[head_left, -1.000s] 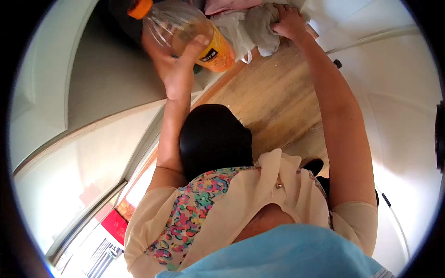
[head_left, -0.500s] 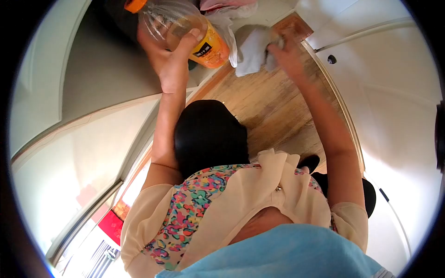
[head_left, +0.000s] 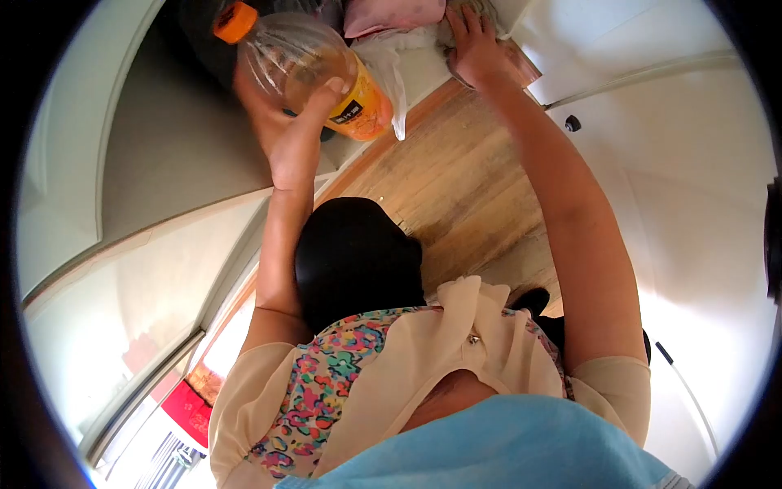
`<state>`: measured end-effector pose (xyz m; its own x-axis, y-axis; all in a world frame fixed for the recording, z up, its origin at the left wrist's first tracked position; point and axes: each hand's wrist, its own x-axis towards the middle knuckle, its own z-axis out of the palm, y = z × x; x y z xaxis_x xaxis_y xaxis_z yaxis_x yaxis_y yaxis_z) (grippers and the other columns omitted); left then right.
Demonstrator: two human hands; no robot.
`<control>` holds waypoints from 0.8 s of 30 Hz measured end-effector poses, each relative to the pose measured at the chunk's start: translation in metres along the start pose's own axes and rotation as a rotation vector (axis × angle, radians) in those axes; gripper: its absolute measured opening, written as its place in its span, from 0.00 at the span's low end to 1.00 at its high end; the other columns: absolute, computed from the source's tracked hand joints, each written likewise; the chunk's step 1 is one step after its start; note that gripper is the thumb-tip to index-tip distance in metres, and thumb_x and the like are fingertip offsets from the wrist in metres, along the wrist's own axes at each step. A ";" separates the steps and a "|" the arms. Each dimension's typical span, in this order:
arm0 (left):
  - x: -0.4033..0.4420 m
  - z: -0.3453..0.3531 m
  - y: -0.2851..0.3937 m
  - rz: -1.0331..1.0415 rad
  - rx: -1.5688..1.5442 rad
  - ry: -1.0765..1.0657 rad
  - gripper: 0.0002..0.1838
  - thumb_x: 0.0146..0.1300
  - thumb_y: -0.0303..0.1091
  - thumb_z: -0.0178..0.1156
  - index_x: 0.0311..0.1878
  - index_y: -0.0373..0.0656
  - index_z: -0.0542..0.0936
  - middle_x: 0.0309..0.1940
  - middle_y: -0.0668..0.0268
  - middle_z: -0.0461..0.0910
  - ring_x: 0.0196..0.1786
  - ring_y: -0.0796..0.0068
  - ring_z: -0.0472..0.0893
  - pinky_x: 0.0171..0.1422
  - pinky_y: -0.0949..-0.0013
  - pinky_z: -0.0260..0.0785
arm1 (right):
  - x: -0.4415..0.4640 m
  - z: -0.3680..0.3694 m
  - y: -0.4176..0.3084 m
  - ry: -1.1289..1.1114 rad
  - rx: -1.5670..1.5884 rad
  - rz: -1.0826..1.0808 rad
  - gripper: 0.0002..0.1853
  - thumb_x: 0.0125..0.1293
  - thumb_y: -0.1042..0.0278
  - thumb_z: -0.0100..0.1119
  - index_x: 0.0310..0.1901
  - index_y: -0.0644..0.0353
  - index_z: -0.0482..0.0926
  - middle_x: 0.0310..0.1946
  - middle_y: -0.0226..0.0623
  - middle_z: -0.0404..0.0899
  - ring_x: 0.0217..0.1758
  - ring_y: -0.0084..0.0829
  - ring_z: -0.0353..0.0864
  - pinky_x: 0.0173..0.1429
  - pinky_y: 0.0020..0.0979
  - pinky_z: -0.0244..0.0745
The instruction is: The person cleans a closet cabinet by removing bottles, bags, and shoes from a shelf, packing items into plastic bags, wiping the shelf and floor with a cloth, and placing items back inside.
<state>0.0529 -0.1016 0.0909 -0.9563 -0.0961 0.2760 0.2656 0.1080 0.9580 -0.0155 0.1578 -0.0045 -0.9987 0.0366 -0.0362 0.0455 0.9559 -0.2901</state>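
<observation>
My left hand (head_left: pixel 285 134) is wrapped round a large clear plastic bottle (head_left: pixel 305 49) with an orange cap and an orange label. The bottle lies tilted in the air over the cabinet, its cap toward the upper left. Inside it there is some pale residue or liquid; I cannot tell which. At the top of the view, my right hand (head_left: pixel 481 53) rests with fingers stretched out and apart on a grey cloth (head_left: pixel 445 34). The hand hides much of the cloth, which lies on the cabinet's ledge near the corner.
A pink bundle (head_left: pixel 395 18) and a white plastic bag (head_left: pixel 393 77) lie in the cabinet between my hands. Dark items sit behind the bottle. White cabinet doors (head_left: pixel 652 163) stand on the right, and wooden flooring (head_left: pixel 464 171) shows below. My black-clad knee (head_left: pixel 358 253) is near the cabinet edge.
My right hand has moved up and away with the grey cloth, from over the floor onto the ledge, and its fingers have spread. The bottle has shifted slightly down and left in view.
</observation>
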 end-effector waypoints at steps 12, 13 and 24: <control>0.001 0.001 -0.001 0.026 0.036 -0.019 0.51 0.48 0.26 0.74 0.74 0.41 0.55 0.64 0.58 0.66 0.67 0.65 0.68 0.71 0.63 0.62 | 0.043 0.043 0.037 0.243 -0.343 -0.282 0.25 0.57 0.64 0.69 0.58 0.51 0.77 0.59 0.38 0.72 0.59 0.47 0.72 0.61 0.47 0.73; 0.002 0.000 -0.003 0.026 0.036 -0.016 0.51 0.48 0.26 0.74 0.74 0.41 0.55 0.64 0.58 0.66 0.67 0.65 0.68 0.71 0.63 0.62 | 0.035 0.061 0.042 0.328 -0.045 -0.139 0.31 0.55 0.68 0.71 0.62 0.47 0.72 0.56 0.38 0.71 0.54 0.53 0.72 0.60 0.46 0.74; 0.003 -0.004 -0.009 -0.013 0.030 -0.039 0.51 0.49 0.27 0.74 0.74 0.42 0.54 0.63 0.57 0.68 0.66 0.65 0.71 0.69 0.65 0.65 | -0.013 0.003 0.041 0.207 0.149 -0.276 0.30 0.53 0.78 0.64 0.60 0.46 0.74 0.61 0.32 0.73 0.63 0.44 0.71 0.61 0.44 0.69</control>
<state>0.0484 -0.1066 0.0835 -0.9638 -0.0593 0.2599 0.2501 0.1365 0.9586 -0.0004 0.1957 -0.0184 -0.9567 -0.1443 0.2528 -0.2387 0.8858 -0.3979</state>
